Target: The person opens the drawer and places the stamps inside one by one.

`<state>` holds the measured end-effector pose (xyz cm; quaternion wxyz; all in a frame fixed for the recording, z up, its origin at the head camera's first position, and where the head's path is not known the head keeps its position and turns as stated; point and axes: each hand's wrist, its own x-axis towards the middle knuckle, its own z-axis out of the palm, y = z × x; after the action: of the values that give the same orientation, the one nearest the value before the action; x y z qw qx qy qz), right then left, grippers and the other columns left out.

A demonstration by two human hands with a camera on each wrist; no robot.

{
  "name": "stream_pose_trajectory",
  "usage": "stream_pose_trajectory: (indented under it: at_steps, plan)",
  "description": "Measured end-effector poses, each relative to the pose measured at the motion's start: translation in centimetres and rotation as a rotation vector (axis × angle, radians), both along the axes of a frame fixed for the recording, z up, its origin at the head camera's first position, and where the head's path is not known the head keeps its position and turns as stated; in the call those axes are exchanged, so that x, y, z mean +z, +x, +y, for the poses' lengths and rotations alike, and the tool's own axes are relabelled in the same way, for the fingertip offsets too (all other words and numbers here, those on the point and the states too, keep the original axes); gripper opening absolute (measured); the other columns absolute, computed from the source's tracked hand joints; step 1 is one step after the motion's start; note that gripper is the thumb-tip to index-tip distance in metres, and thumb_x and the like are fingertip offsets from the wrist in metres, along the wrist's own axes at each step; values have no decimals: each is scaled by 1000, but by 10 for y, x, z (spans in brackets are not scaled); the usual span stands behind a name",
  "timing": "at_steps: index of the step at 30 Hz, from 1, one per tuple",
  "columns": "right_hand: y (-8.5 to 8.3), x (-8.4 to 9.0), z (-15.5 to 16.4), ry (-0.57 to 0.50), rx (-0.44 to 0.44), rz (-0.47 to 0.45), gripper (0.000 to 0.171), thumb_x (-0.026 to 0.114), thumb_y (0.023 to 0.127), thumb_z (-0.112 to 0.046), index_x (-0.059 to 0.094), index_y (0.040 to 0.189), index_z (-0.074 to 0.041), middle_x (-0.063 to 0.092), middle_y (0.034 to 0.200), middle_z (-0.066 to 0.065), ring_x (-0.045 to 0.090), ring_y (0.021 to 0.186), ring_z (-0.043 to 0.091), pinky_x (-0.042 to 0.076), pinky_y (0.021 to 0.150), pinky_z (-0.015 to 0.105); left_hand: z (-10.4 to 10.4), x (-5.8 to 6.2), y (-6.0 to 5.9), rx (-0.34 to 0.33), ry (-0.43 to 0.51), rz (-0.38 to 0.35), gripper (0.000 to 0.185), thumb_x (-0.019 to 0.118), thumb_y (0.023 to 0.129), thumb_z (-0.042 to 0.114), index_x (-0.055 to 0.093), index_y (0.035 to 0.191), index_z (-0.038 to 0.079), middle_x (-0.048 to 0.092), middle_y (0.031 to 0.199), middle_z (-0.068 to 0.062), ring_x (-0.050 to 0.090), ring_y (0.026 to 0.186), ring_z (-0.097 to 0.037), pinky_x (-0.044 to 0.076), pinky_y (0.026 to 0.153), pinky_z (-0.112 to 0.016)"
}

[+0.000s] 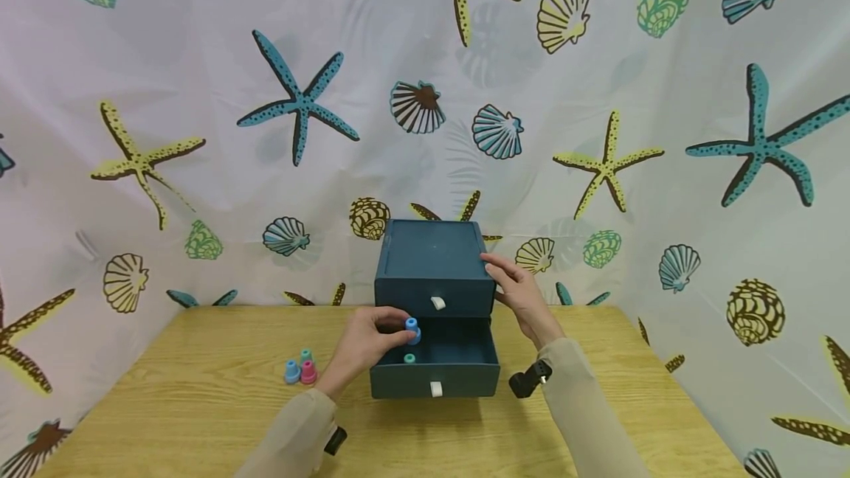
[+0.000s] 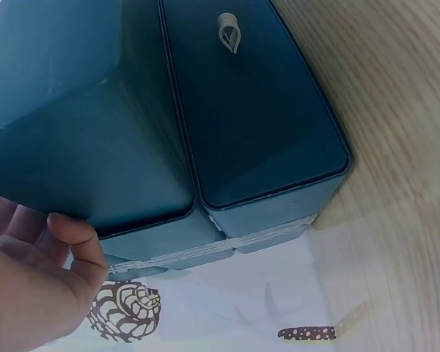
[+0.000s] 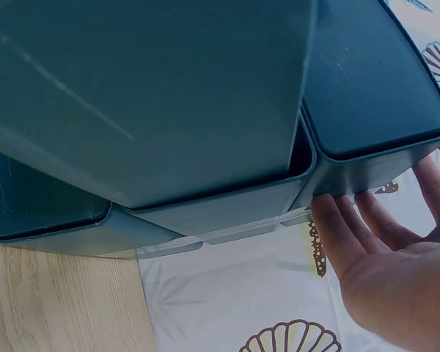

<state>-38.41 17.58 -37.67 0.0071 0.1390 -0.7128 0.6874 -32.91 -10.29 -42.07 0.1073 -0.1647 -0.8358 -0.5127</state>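
Observation:
My left hand (image 1: 372, 341) reaches over the pulled-out drawer (image 1: 434, 380) of a dark blue drawer cabinet (image 1: 434, 253), pinching a small blue cone-shaped piece (image 1: 412, 325) with a ring-like top between thumb and fingers. Just inside that drawer's front panel, a teal piece (image 1: 409, 358) of similar shape shows its top. At the cabinet's right side, my right hand (image 1: 524, 301) rests its fingertips along the upper edge; the right wrist view shows these fingers (image 3: 337, 227) extended against the cabinet's side. The left wrist view shows the left hand (image 2: 44, 271) beside the drawer, its held piece hidden.
Left of the cabinet stand a blue piece (image 1: 292, 372), a pink piece (image 1: 308, 372) and a teal piece (image 1: 306, 357) on the wooden table (image 1: 219, 404). Above the pulled-out drawer is a closed one with a white tab (image 1: 438, 303). A patterned curtain (image 1: 412, 168) hangs behind.

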Motion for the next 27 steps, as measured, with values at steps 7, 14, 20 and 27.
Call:
stream_pose_trajectory:
  at_steps: [7, 14, 20, 27]
  plan:
    - [2, 0, -1, 2, 4, 11, 42, 53, 103, -31, 53, 142, -17, 37, 155, 6, 32, 146, 29, 31, 115, 56, 0, 0, 0, 7, -34, 14, 21, 81, 81, 16, 76, 102, 14, 75, 97, 0, 67, 89, -14, 57, 78, -32]
    - [1, 0, -1, -4, 4, 15, 42, 53, 103, -30, 53, 142, -16, 38, 155, 5, 31, 146, 28, 30, 115, 56, -4, 0, 0, -26, -92, 49, 30, 80, 82, 14, 74, 111, 7, 75, 106, -6, 68, 99, -20, 55, 91, -44]
    - [2, 0, -1, 6, 3, 16, 42, 53, 103, -31, 53, 142, -17, 37, 156, 5, 31, 146, 29, 31, 115, 56, -5, 0, 0, -30, -81, 22, 29, 78, 84, 13, 74, 112, 7, 74, 107, -3, 67, 101, -20, 55, 90, -43]
    - [2, 0, -1, 3, 4, 20, 42, 52, 103, -31, 53, 142, -17, 37, 156, 6, 31, 146, 29, 31, 115, 55, -10, -1, -1, -59, -18, 4, 29, 77, 85, 16, 73, 113, 8, 74, 110, -4, 66, 103, -20, 55, 87, -36]
